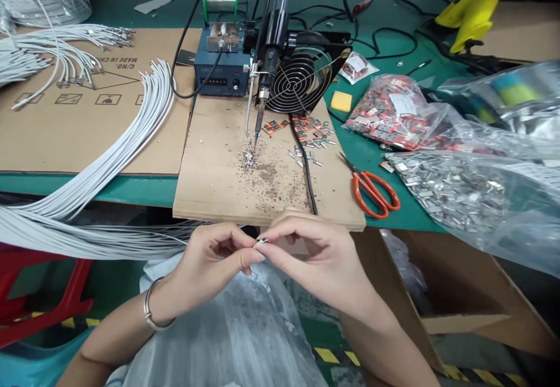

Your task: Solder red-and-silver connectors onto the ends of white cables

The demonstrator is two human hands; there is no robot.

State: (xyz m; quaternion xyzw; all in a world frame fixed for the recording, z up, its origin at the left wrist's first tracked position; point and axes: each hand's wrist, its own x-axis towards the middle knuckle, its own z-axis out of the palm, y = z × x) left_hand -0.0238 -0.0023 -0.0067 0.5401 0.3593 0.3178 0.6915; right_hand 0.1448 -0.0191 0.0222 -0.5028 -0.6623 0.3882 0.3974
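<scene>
My left hand (pixel 214 264) and my right hand (pixel 315 255) meet below the table's front edge, fingers pinched together on a small metal connector at the end of a white cable (pixel 261 242). A silver bangle circles my left wrist. Just beyond the hands lies a cardboard sheet (pixel 219 165) with solder debris on it. Above that sheet a soldering iron (pixel 261 107) hangs tip down from its stand. Small metal and red parts (pixel 310 133) lie scattered on the sheet to the right of the iron.
A bundle of white cables (pixel 131 136) curves over the left cardboard. A blue solder station (pixel 219 69) and a fan (pixel 301 77) stand at the back. Orange scissors (pixel 371 191) and bags of metal shells (pixel 459 188) lie right. A clear plastic bag (pixel 245 328) rests on my lap.
</scene>
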